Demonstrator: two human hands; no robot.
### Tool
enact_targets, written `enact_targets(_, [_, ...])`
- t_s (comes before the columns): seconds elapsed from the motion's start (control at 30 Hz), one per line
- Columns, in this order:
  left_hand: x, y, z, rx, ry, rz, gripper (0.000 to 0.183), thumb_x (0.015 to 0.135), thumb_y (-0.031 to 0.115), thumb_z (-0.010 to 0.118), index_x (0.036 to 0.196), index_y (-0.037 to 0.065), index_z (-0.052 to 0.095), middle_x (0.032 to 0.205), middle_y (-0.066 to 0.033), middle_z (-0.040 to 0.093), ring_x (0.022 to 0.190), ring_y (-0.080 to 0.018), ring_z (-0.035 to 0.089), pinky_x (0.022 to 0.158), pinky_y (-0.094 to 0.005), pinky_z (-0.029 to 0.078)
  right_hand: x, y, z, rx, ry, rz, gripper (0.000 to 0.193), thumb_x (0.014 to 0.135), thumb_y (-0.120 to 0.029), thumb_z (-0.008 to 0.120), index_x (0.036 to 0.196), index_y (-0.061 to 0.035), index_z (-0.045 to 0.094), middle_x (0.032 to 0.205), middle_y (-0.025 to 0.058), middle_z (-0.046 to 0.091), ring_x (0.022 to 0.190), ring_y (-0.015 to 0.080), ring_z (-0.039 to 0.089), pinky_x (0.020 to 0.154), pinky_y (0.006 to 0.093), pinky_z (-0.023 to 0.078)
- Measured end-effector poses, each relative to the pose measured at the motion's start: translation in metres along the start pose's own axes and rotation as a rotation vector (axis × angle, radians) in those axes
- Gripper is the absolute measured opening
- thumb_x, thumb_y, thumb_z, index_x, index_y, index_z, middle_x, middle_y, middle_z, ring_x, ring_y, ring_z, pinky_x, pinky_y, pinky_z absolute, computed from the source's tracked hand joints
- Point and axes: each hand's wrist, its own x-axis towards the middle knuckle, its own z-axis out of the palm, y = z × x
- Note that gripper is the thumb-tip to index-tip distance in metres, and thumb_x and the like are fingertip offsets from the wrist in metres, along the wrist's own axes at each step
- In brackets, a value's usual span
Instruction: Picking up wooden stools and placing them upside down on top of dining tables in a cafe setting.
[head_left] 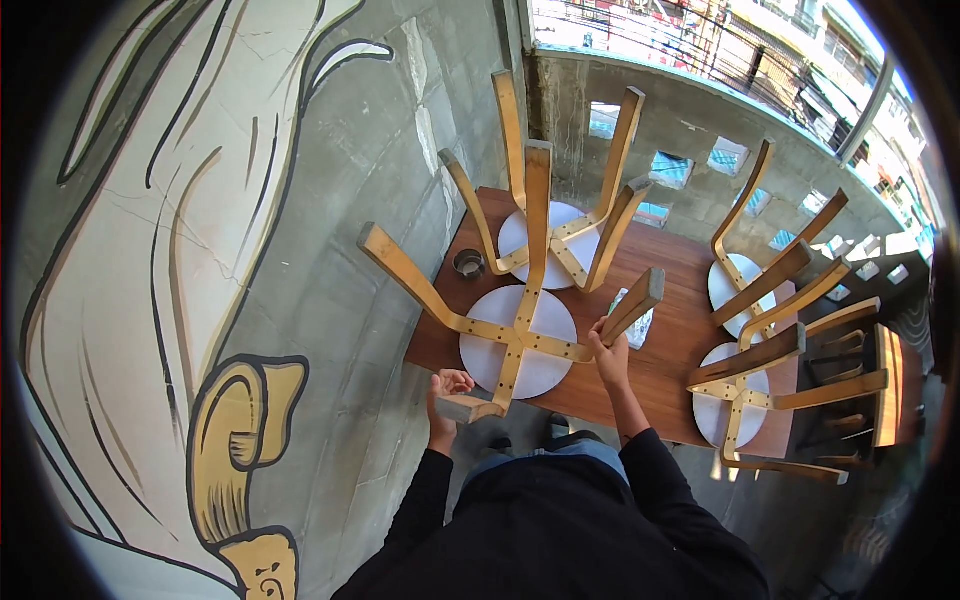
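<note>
An upside-down stool (552,345) with a round white seat and several bent wooden legs rests on the brown wooden table, at its near left. My right hand (611,355) is closed around its right leg, below the leg's end. My left hand (446,392) is beside the near leg, fingers loosely curved and apart; the leg's end hides part of the palm, and I see no grip on the leg. Just beyond stands a second upturned stool (556,235). A packet-like item (640,330), pale with green, lies partly hidden behind the held leg.
The table (660,270) runs along a grey wall, with a dark round cup-like container (468,263) near its left edge. Two more upturned stools (742,290) (730,425) occupy its right part. A painted concrete wall (330,250) rises close on my left. More wooden furniture (888,385) stands far right.
</note>
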Motion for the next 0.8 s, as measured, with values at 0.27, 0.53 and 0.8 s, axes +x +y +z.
enact_targets(0.27, [-0.011, 0.047, -0.033, 0.075, -0.041, -0.048, 0.049, 0.102, 0.047, 0.027, 0.090, 0.007, 0.053, 0.090, -0.0090, 0.059, 0.085, -0.0181, 0.058, 0.080, -0.0309, 0.044, -0.007, 0.008, 0.021, 0.007, 0.207, -0.123, 0.006, 0.086, 0.000, 0.054, 0.089, -0.0043, 0.053, 0.082, -0.0007, 0.052, 0.074, 0.0090, 0.047, 0.067, 0.0248, 0.041])
enact_targets(0.53, [-0.038, 0.063, -0.065, 0.040, -0.178, -0.155, 0.036, 0.102, 0.034, 0.034, 0.089, 0.006, 0.052, 0.086, -0.0086, 0.058, 0.081, -0.0175, 0.057, 0.077, -0.0307, 0.044, -0.029, 0.024, 0.016, -0.105, 0.357, -0.054, 0.050, 0.086, -0.003, 0.060, 0.134, -0.0060, 0.044, 0.111, 0.0088, 0.056, 0.100, 0.0164, 0.055, 0.087, 0.0291, 0.045])
enact_targets(0.8, [-0.059, 0.038, -0.046, -0.004, -0.559, -0.396, 0.020, 0.098, 0.018, 0.040, 0.087, 0.004, 0.051, 0.083, -0.0101, 0.055, 0.076, -0.0175, 0.054, 0.075, -0.0284, 0.043, -0.170, -0.048, 0.012, 0.242, 0.446, 0.147, 0.043, 0.089, -0.003, 0.054, 0.131, -0.0043, 0.048, 0.122, 0.0101, 0.057, 0.114, 0.0167, 0.054, 0.099, 0.0308, 0.043])
